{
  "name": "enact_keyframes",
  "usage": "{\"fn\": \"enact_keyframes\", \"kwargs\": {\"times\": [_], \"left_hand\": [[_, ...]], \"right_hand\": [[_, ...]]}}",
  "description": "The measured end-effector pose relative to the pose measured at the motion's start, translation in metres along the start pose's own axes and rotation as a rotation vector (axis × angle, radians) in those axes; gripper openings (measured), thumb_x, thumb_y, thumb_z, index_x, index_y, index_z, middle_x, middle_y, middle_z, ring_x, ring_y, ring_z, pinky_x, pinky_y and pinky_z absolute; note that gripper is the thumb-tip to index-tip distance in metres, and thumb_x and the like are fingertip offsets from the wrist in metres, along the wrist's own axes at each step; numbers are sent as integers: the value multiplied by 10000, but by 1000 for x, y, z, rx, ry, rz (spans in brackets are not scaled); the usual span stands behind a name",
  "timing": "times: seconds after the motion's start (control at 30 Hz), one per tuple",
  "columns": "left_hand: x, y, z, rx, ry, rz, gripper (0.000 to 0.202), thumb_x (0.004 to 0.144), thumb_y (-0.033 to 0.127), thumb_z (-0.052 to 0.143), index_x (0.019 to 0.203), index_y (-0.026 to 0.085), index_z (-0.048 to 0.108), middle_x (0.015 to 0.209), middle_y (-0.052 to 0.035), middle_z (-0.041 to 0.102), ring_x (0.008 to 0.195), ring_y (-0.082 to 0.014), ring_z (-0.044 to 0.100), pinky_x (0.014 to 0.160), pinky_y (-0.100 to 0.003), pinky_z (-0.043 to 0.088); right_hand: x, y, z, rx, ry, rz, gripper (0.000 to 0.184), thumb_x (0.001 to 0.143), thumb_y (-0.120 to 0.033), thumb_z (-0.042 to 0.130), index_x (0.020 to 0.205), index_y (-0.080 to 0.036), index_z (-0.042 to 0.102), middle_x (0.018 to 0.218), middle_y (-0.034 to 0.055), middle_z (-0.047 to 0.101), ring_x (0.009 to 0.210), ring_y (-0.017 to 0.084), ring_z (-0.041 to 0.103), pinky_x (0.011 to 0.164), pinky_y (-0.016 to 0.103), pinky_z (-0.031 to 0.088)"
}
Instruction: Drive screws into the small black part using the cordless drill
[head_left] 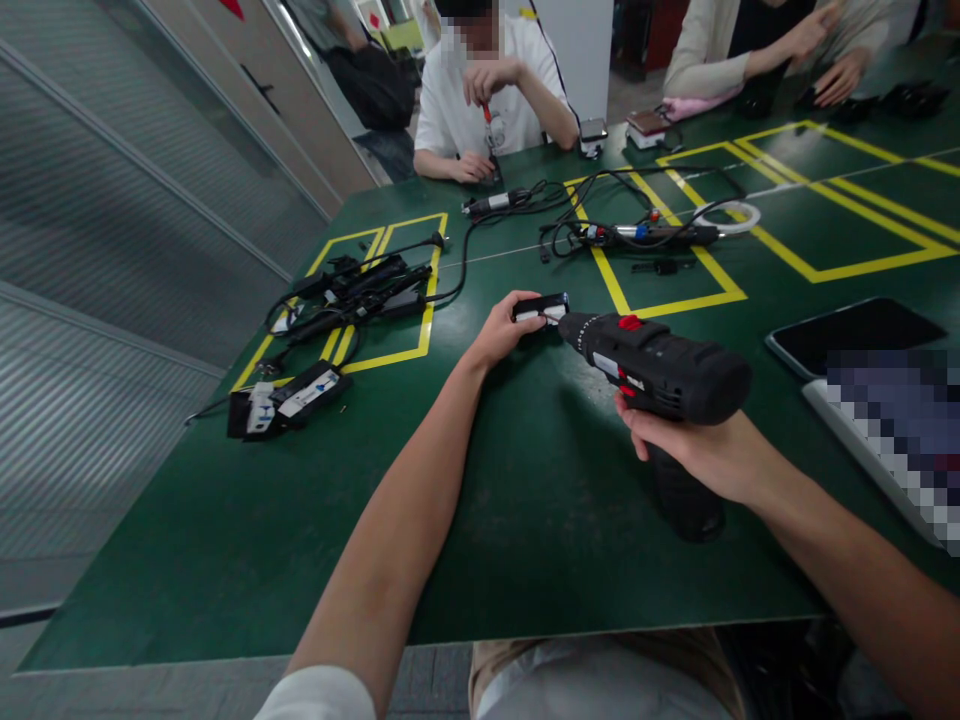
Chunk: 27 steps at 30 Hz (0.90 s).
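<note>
My right hand [701, 445] grips the handle of a black cordless drill [660, 375] with red switches, its nose pointing left. The drill's tip meets a small black device with a white label [541, 308] on the green table [300, 520]. My left hand [501, 330] is closed on that device, pinning it to the table at its left end. Both forearms reach out from the table's near edge.
Black corded tools [352, 295] and a labelled black unit [289, 400] lie at the left. More cabled tools [645, 235] sit inside yellow taped boxes. A dark tablet [855, 335] lies at the right. Two other people work at the far edge.
</note>
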<state>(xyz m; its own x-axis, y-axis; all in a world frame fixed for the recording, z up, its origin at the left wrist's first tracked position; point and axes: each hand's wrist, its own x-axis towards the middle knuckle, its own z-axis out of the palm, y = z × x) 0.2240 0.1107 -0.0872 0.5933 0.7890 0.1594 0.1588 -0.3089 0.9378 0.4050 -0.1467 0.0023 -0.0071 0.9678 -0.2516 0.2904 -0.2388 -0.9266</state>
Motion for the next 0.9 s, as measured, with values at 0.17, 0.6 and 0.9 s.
{"fn": "enact_keyframes", "kwargs": {"times": [0.17, 0.6, 0.9], "left_hand": [[1, -2, 0, -11, 1, -5, 507, 703, 315, 716, 1167, 188, 554, 1031, -46, 645, 881, -173, 606, 809, -316, 486], [1, -3, -1, 3, 1, 13, 509, 713, 329, 720, 1173, 184, 558, 1031, -43, 643, 887, -178, 609, 818, -319, 486], [1, -3, 0, 9, 7, 6, 508, 712, 321, 718, 1174, 187, 557, 1033, -44, 645, 879, -174, 608, 814, -317, 490]], "right_hand": [[-1, -2, 2, -1, 19, 21, 104, 840, -309, 574, 848, -212, 612, 649, -11, 609, 650, 174, 599, 674, 335, 460], [-1, 0, 0, -29, 13, -2, 90, 845, -293, 570, 852, -216, 617, 653, -12, 621, 673, 178, 605, 677, 330, 456], [-1, -2, 1, -13, 11, 7, 87, 845, -293, 568, 839, -217, 610, 659, -10, 618, 680, 179, 605, 693, 335, 457]]}}
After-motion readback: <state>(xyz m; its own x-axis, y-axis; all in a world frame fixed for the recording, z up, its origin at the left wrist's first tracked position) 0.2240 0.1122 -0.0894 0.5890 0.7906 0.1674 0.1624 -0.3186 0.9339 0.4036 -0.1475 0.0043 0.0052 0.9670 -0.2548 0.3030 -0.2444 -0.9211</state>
